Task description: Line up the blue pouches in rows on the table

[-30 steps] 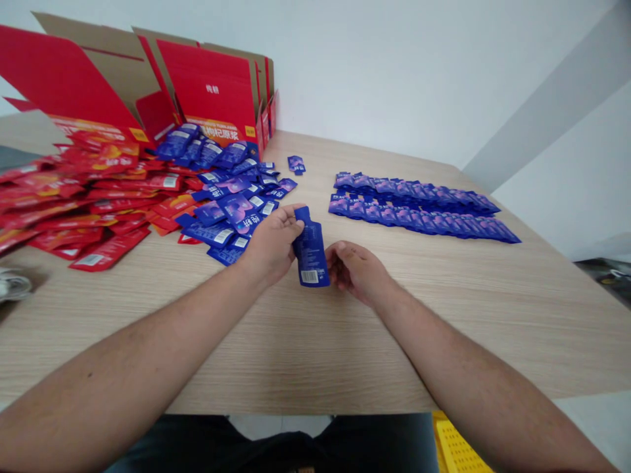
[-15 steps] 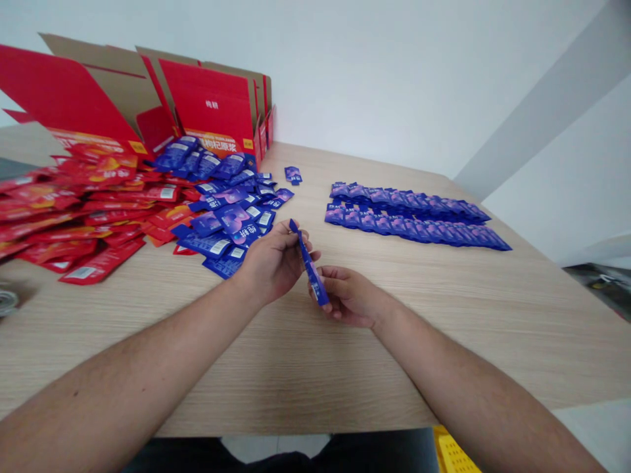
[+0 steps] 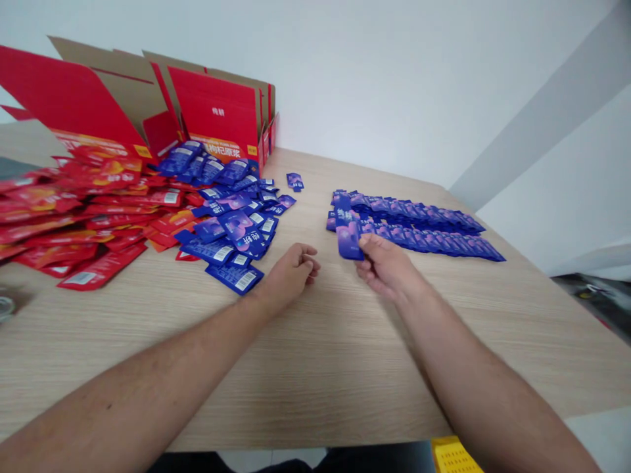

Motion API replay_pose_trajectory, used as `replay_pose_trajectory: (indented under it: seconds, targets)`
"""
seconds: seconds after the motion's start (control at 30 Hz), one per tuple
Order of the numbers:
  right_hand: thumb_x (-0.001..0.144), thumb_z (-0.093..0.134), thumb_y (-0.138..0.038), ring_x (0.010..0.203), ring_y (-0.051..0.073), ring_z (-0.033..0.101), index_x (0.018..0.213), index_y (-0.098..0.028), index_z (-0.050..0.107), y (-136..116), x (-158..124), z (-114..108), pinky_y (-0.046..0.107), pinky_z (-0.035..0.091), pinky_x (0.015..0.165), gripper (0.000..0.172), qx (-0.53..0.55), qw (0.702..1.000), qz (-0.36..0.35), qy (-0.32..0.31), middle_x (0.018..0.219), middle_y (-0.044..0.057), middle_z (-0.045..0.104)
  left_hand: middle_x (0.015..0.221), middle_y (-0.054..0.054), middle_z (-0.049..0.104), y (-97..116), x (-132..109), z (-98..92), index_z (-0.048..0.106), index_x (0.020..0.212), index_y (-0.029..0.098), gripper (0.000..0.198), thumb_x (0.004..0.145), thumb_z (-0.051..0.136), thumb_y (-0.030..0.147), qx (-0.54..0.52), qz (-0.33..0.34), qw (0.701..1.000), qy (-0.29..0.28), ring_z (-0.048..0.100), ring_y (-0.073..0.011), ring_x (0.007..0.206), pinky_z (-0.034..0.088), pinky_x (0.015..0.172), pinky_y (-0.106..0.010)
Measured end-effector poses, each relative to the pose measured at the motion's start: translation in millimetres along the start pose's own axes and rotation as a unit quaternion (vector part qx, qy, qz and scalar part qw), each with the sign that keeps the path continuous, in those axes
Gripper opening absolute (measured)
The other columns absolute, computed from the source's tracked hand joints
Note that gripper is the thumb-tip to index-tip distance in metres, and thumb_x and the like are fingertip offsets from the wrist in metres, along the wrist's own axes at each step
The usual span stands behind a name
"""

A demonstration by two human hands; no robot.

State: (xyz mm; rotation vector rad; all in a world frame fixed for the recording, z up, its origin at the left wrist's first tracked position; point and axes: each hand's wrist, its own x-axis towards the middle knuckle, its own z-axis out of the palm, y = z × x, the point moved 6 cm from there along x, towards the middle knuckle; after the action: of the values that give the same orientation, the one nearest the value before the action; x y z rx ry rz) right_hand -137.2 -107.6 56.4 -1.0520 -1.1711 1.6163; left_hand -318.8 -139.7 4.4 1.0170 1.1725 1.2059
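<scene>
Between the thumb and fingers of my right hand is a blue-and-purple sachet, held up by its lower right edge. It overlaps the left end of the front row of blue sachets in view; a second row lies just behind. My left hand hovers over the table with its fingers loosely curled and nothing visible in them. Beside it on the left lies a loose heap of blue sachets, some face up, others showing white barcode labels.
A pile of red pouches covers the table's left side. Behind it stand open red cardboard boxes near the white wall. One small blue sachet lies apart at the back. A yellow perforated crate shows below the front edge.
My left hand has let go of the sachet. My right hand has carried it forward and right to the rows, turning its printed face toward me.
</scene>
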Motion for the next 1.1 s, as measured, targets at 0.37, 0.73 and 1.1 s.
replay_pose_trajectory:
  seconds: [0.37,0.73,1.1]
  targets:
    - [0.095,0.062,-0.022,0.033,0.007,0.037,0.076,-0.018,0.056,-20,123,-77,0.02,0.025,0.036,0.021,-0.344,0.915,0.02,0.209,0.044,-0.007,0.043,0.078,0.002,0.065,1,1,-1.0,0.055,0.106,0.02,0.022,0.086,0.051,0.01,0.095,0.048,0.994,-0.029,0.062,-0.0132,0.066,0.049,0.065,-0.027]
    - [0.096,0.065,-0.028,0.03,0.008,0.036,0.086,-0.015,0.065,-11,137,-73,0.021,0.025,0.037,0.016,-0.385,0.897,0.051,0.209,0.04,-0.007,0.043,0.075,0.003,0.064,-1,2,-1.4,0.056,0.108,0.021,0.025,0.086,0.052,0.011,0.115,0.065,0.991,-0.035,0.062,-0.0141,0.067,0.047,0.064,-0.028]
    - [0.096,0.062,-0.023,0.029,0.01,0.037,0.082,-0.015,0.067,-8,154,-65,0.023,0.027,0.038,0.017,-0.462,0.859,0.054,0.215,0.04,-0.003,0.045,0.079,0.002,0.065,-1,2,-1.6,0.055,0.108,0.021,0.024,0.086,0.053,0.012,0.109,0.058,0.992,-0.034,0.063,-0.014,0.068,0.049,0.066,-0.028]
